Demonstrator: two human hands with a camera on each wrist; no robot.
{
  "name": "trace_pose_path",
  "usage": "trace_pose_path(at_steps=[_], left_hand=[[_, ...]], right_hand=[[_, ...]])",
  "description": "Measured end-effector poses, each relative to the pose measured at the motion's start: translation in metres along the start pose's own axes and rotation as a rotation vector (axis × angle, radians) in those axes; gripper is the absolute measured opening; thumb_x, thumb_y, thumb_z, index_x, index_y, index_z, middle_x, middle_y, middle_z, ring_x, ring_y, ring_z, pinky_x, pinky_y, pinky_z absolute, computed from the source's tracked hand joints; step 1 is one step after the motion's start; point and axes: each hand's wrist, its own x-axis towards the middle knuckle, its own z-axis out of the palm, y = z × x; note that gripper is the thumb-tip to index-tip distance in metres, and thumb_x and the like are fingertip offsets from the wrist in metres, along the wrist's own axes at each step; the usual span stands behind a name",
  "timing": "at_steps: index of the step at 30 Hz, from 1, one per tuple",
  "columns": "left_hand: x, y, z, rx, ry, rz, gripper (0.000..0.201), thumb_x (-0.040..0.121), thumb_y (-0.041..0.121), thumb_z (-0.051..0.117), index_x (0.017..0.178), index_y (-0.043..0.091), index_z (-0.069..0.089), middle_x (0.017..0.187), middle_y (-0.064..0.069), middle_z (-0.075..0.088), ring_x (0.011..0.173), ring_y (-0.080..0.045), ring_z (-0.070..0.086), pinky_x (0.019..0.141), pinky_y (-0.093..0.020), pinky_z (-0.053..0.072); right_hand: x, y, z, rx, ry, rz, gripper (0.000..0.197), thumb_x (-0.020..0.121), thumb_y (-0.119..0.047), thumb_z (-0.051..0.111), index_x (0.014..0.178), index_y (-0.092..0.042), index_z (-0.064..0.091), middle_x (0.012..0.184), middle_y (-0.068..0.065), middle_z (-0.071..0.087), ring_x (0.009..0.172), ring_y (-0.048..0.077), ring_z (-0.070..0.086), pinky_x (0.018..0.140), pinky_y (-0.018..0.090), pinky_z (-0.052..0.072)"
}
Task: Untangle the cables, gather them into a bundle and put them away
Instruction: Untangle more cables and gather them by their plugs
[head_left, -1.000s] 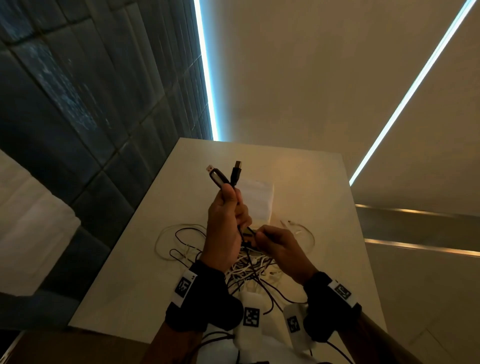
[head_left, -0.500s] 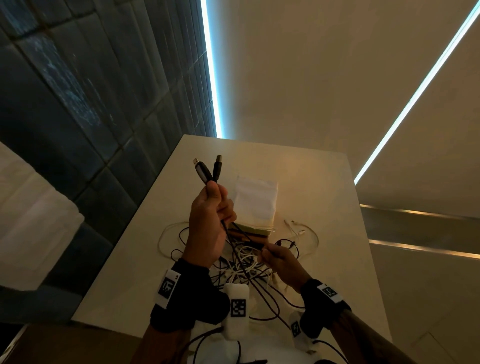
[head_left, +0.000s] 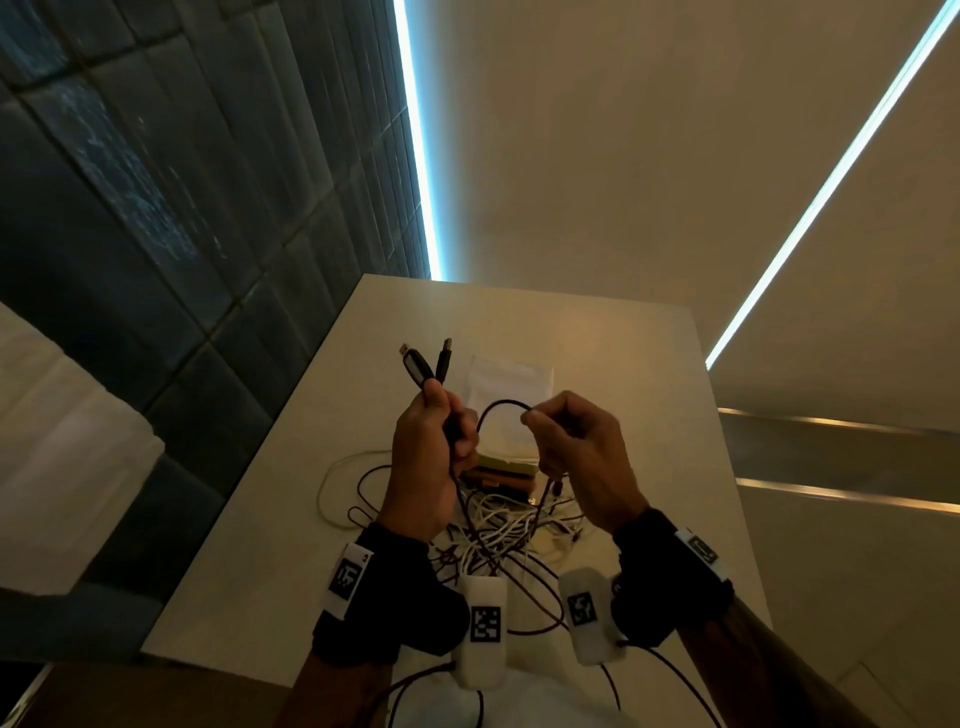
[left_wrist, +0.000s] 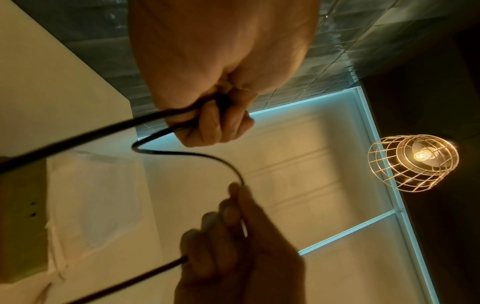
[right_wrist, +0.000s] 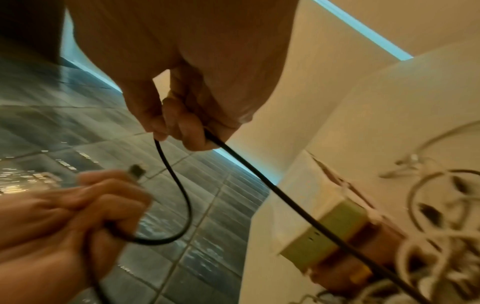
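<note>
Head view: the left hand (head_left: 423, 462) is raised above the table (head_left: 291, 519), fingers curled round a black cable (head_left: 501, 404) just below its two plugs (head_left: 426, 364), which stand up out of the fist. The right hand (head_left: 576, 457) is held level with it, thumb and forefinger pinched on the same cable further along its run. Between the two hands a short arch of cable is formed. From the right hand the cable drops to the tangle of cables (head_left: 498, 525), black and white, lying on the table near the front edge. Just behind the tangle a stack of flat boxes (head_left: 498, 475) is seen, with a white pouch (head_left: 511, 395) lying beyond it.

Left wrist view: two runs of black cable (left_wrist: 182, 153) are seen clenched in the left hand (left_wrist: 215, 86); one run bends over to the pinching fingertips (left_wrist: 235, 191) of the right hand.

Right wrist view: the cable (right_wrist: 179, 185) is pinched in the right hand (right_wrist: 187, 98), looping down into the left fist (right_wrist: 85, 209). One metal plug tip (right_wrist: 136, 170) shows above that fist. The picture is blurred towards the tangle (right_wrist: 436, 226).
</note>
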Motion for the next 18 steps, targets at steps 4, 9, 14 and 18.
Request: trace_pose_path(at_steps=[4, 9, 14, 18], left_hand=[[-0.003, 0.001, 0.005, -0.066, -0.106, -0.096, 0.038, 0.103, 0.039, 0.031, 0.077, 0.015, 0.044, 0.094, -0.015, 0.073, 0.081, -0.028, 0.067, 0.065, -0.036, 0.050], [-0.009, 0.009, 0.007, -0.341, -0.294, -0.149, 0.037, 0.101, 0.039, 0.034, 0.077, 0.014, 0.048, 0.078, -0.008, 0.064, 0.072, -0.023, 0.066, 0.070, -0.037, 0.056], [-0.006, 0.011, 0.004, -0.305, -0.324, -0.023, 0.034, 0.097, 0.036, 0.038, 0.073, 0.013, 0.045, 0.056, 0.005, 0.031, 0.043, -0.006, 0.024, 0.043, -0.021, 0.025], [-0.006, 0.008, 0.000, -0.246, -0.255, 0.027, 0.030, 0.092, 0.037, 0.042, 0.072, 0.013, 0.044, 0.053, 0.007, 0.029, 0.041, -0.005, 0.020, 0.040, -0.020, 0.019]], right_hand=[[-0.010, -0.024, 0.013, -0.002, -0.140, -0.065, 0.009, 0.091, 0.004, 0.058, 0.083, 0.008, 0.060, 0.060, -0.002, 0.060, 0.050, 0.005, 0.052, 0.049, 0.018, 0.044], [-0.020, -0.007, 0.013, -0.024, -0.217, 0.019, 0.014, 0.090, -0.002, 0.060, 0.077, 0.001, 0.064, 0.062, 0.012, 0.052, 0.051, 0.012, 0.045, 0.049, 0.020, 0.038], [-0.025, 0.025, 0.005, -0.058, -0.261, 0.135, 0.029, 0.098, -0.011, 0.051, 0.075, 0.006, 0.060, 0.057, -0.001, 0.047, 0.050, 0.003, 0.041, 0.050, 0.011, 0.033], [-0.026, 0.061, -0.004, -0.165, -0.234, 0.172, 0.035, 0.100, -0.010, 0.046, 0.075, 0.010, 0.059, 0.052, -0.012, 0.047, 0.048, -0.001, 0.039, 0.050, 0.011, 0.032]])
